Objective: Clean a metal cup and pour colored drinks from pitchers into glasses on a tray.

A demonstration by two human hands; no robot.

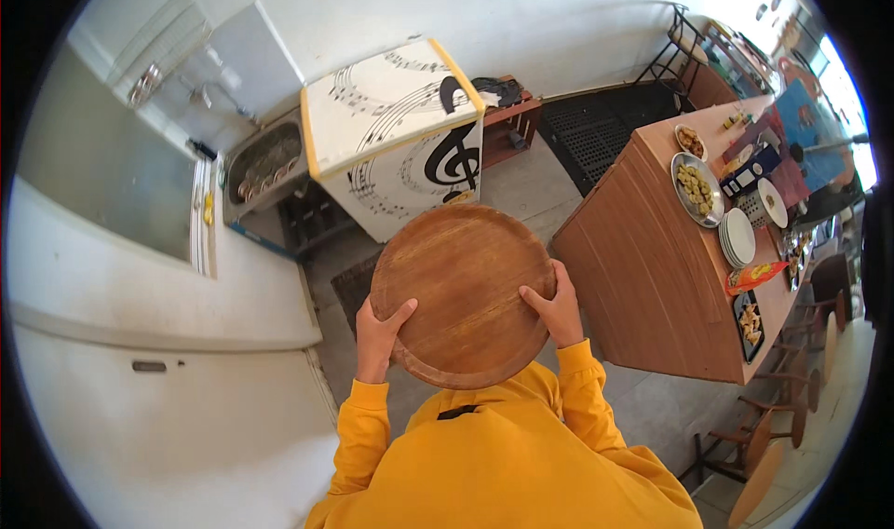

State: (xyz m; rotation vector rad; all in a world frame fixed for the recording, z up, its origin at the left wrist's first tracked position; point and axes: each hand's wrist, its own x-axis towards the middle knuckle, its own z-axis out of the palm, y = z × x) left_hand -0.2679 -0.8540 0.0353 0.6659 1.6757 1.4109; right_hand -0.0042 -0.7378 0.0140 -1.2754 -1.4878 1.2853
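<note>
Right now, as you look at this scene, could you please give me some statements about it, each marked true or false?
1. The left hand holds the left side of a round wooden tray. True.
2. The right hand rests flat on the counter. False: it grips the tray's right side, thumb on the upper face.
3. A stack of white plates stands on the wooden counter. True.
4. The metal sink is on the person's right. False: it is on the left, beside the white chest patterned with musical notes.
5. The person wears yellow sleeves. True.
</note>
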